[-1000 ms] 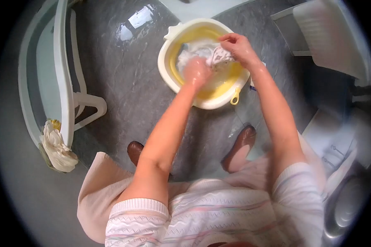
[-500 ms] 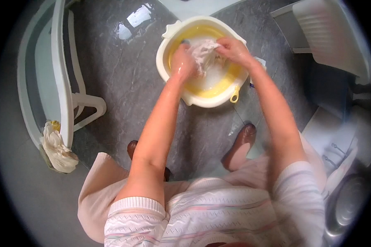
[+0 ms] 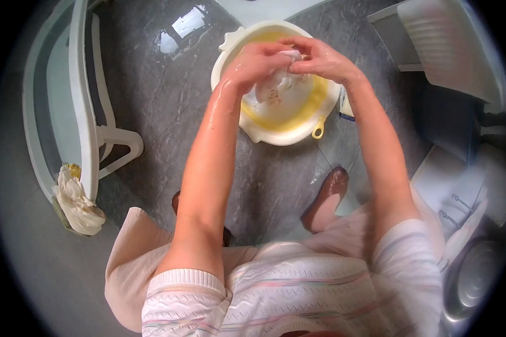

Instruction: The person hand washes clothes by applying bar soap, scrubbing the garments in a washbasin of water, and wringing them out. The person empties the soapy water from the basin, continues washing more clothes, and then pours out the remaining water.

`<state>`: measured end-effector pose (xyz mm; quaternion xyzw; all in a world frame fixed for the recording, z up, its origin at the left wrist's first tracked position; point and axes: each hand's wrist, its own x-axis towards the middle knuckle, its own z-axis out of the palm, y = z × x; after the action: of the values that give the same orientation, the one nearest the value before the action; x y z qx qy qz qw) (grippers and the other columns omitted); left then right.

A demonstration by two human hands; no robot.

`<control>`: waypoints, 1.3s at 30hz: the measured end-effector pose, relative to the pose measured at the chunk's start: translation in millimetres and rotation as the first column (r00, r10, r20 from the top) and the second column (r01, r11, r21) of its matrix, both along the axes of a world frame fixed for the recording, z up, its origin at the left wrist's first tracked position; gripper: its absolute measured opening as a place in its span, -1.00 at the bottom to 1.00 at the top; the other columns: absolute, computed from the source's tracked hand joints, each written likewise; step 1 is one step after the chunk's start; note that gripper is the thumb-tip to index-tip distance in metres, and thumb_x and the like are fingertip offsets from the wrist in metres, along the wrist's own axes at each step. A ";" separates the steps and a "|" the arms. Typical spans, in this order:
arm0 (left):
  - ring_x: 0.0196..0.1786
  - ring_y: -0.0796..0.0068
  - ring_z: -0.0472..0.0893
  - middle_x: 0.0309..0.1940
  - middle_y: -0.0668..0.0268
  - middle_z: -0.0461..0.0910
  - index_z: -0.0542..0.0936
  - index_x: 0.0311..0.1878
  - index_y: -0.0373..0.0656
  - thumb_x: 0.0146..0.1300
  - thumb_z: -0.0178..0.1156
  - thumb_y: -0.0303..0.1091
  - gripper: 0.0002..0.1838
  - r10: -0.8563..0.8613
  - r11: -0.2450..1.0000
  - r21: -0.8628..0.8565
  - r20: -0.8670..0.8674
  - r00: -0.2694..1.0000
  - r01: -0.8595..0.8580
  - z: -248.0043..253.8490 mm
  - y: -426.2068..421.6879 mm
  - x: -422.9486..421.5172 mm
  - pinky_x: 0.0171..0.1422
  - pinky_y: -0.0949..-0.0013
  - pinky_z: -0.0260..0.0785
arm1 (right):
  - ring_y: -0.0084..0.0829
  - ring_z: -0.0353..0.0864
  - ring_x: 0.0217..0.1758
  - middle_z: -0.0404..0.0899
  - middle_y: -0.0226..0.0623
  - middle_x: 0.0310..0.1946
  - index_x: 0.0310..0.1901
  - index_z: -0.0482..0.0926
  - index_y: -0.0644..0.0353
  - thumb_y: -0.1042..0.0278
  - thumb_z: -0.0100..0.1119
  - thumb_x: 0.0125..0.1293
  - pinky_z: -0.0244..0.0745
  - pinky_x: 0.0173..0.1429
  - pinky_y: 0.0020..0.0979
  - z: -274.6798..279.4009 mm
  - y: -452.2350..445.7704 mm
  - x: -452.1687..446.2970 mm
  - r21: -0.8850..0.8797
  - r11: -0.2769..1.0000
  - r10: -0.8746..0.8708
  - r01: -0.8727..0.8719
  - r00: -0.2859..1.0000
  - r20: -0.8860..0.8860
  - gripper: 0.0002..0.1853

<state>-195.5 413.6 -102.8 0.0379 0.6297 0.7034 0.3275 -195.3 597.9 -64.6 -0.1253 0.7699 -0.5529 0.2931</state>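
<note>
Keep the cloth (image 3: 271, 92) low over the basin (image 3: 289, 138), so drips fall inside. The left hand (image 3: 258, 62) has its fingers closed on it; the right hand (image 3: 325, 60) curls beside its top, thumb apart, grip unclear. Earlier the hands stood apart, cloth spread between; now they nearly meet, cloth bunched

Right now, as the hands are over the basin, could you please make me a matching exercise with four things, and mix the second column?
1. Cloth
2. Basin
3. Loop
4. Right shoe

A. Brown
B. Yellow, at the basin's edge
C. Between the left hand and the right hand
D. Pale rim, partly yellow inside

Right pairs: 1-C, 2-D, 3-B, 4-A
</note>
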 end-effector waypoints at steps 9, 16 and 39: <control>-0.35 0.62 0.48 -0.43 0.40 0.56 0.60 -0.25 -0.24 0.01 0.29 -0.32 -0.75 0.051 0.999 0.013 0.003 0.999 -0.052 -18.7 -26.3 -8.6 -0.25 0.54 0.30 | -0.63 0.50 -0.20 0.58 -0.40 -0.27 -0.09 0.55 0.29 0.26 0.25 0.11 0.38 -0.03 -0.56 -4.9 11.8 -9.3 -0.055 0.987 -0.147 0.150 0.988 0.056 -0.64; -0.29 0.60 0.51 -0.37 0.37 0.58 0.59 -0.21 -0.25 0.04 0.27 -0.33 -0.74 0.060 0.995 0.086 -0.142 0.988 -0.048 16.5 -9.1 -10.4 -0.14 0.51 0.33 | -0.71 0.48 -0.34 0.57 -0.48 -0.38 -0.15 0.59 0.24 0.26 0.20 0.16 0.39 -0.22 -0.63 14.8 -7.7 -7.9 0.062 0.998 0.031 -0.032 0.999 0.003 -0.72; 0.15 0.01 0.40 0.14 0.13 0.37 0.31 0.20 -0.08 0.28 -0.07 0.05 -0.46 -0.131 0.622 0.682 0.575 0.808 -0.384 -53.8 20.5 22.1 0.03 -0.25 0.33 | -0.10 0.42 0.11 0.42 -0.02 0.04 0.17 0.29 0.15 0.01 0.31 -0.09 0.34 0.14 -0.23 -112.2 147.9 79.0 0.829 0.165 -0.547 0.534 0.749 -0.374 -0.23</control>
<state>-173.3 434.1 -156.6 -0.0864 0.1377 0.9025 0.3988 -116.3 745.9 -176.8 0.3387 0.9290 -0.1103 0.1004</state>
